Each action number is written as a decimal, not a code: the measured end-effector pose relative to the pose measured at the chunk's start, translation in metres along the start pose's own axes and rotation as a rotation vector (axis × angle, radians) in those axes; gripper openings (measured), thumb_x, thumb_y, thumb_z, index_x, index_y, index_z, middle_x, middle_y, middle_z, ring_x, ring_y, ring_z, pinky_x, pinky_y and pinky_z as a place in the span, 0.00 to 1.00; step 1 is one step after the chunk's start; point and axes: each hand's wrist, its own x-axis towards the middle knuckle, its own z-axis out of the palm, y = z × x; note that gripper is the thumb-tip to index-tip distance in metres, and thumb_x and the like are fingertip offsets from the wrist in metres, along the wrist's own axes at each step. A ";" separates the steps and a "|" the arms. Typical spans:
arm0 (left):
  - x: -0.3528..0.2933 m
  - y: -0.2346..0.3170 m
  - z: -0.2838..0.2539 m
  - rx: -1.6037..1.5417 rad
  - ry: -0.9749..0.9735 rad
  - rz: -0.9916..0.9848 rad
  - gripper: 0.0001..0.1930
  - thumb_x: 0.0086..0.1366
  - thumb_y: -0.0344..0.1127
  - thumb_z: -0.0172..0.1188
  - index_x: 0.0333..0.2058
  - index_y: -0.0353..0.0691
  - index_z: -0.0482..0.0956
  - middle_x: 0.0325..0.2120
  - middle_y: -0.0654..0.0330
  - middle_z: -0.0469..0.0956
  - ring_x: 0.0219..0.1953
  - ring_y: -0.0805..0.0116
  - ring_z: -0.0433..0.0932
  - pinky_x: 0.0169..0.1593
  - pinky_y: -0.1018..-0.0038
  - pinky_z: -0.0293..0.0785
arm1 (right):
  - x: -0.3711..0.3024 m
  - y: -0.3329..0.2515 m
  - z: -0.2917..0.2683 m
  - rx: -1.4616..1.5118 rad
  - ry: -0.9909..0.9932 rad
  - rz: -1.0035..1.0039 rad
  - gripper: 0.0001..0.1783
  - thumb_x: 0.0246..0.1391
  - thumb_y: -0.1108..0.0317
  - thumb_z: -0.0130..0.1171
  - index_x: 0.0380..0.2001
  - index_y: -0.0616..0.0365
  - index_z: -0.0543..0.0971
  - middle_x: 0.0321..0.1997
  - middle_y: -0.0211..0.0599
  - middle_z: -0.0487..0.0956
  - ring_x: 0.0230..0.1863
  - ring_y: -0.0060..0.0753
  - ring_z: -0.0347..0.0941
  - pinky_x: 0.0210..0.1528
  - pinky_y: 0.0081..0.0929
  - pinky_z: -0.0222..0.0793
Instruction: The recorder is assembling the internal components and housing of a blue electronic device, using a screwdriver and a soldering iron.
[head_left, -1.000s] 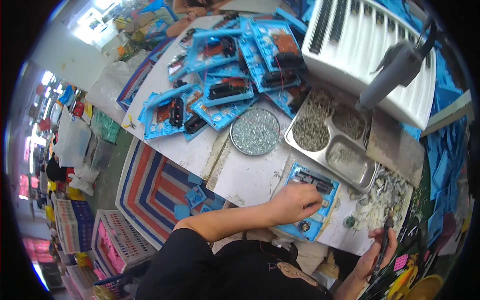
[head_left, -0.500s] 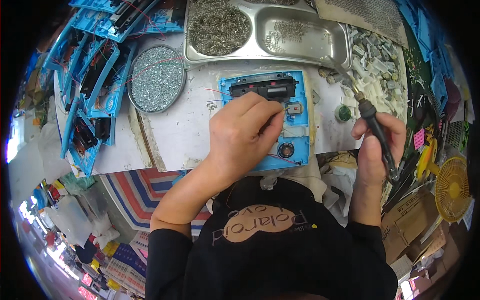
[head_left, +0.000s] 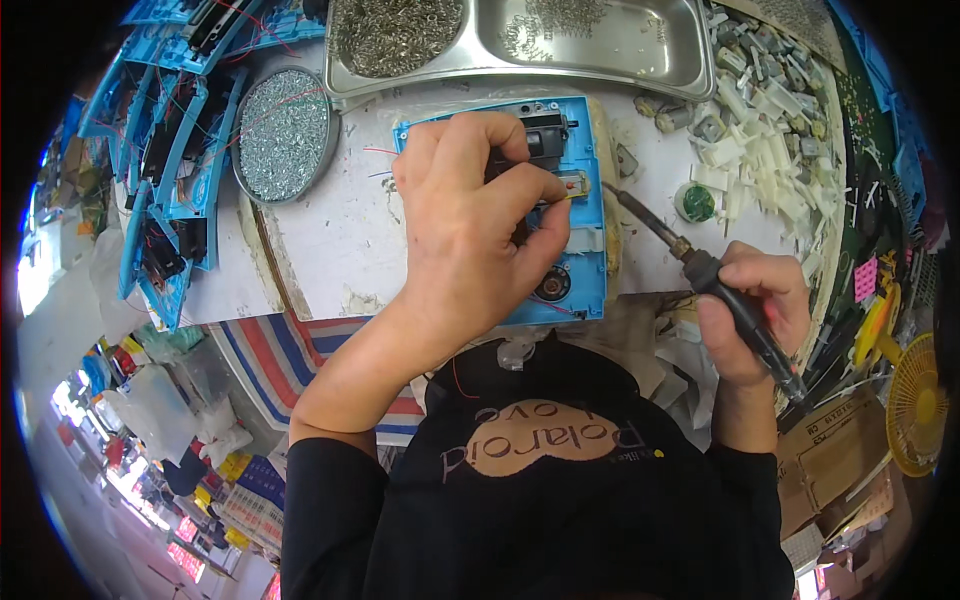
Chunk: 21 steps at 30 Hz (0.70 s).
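A blue plastic housing (head_left: 590, 235) lies on the table in front of me, with a black part (head_left: 545, 140) at its far end and a small round speaker (head_left: 552, 284) at its near end. Over it, my left hand (head_left: 455, 225) covers much of the left side. Thumb and forefinger are pinched beside a small metal component (head_left: 576, 185); what lies between them is hidden. My right hand (head_left: 755, 315) grips a soldering iron (head_left: 706, 273) by its black handle. The iron's tip points up and left, just right of the housing, near the metal component and apart from it.
A round dish (head_left: 332, 150) of small silver screws and a steel tray (head_left: 610, 80) with metal pieces stand beyond. Blue housings with wires (head_left: 205, 150) pile at left. Right are loose white parts (head_left: 750, 165), a small green-filled pot (head_left: 695, 203) and a yellow fan (head_left: 915, 400).
The soldering iron's tip has swung left and down toward the housing. My left fingers have spread further over the housing, their pinch staying by the metal component. The whole view has shifted slightly.
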 end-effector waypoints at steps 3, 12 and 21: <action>0.000 0.004 -0.001 0.030 -0.029 -0.009 0.10 0.44 0.27 0.73 0.29 0.43 0.86 0.38 0.59 0.71 0.41 0.57 0.67 0.44 0.66 0.65 | -0.001 0.003 0.000 -0.067 -0.016 -0.027 0.18 0.51 0.76 0.71 0.43 0.62 0.74 0.24 0.30 0.71 0.21 0.16 0.61 0.24 0.16 0.54; 0.002 0.005 -0.001 0.065 -0.045 -0.008 0.10 0.44 0.28 0.73 0.29 0.44 0.87 0.39 0.59 0.71 0.41 0.57 0.67 0.45 0.66 0.65 | -0.003 0.006 0.000 -0.112 -0.008 -0.048 0.18 0.49 0.74 0.73 0.42 0.60 0.76 0.23 0.30 0.71 0.20 0.17 0.62 0.22 0.17 0.54; 0.001 0.007 -0.001 0.074 -0.054 -0.018 0.11 0.44 0.28 0.73 0.30 0.45 0.87 0.38 0.60 0.71 0.41 0.58 0.67 0.45 0.66 0.65 | 0.001 0.010 0.006 -0.136 -0.015 -0.104 0.17 0.48 0.74 0.73 0.40 0.59 0.77 0.19 0.28 0.69 0.17 0.18 0.62 0.20 0.19 0.54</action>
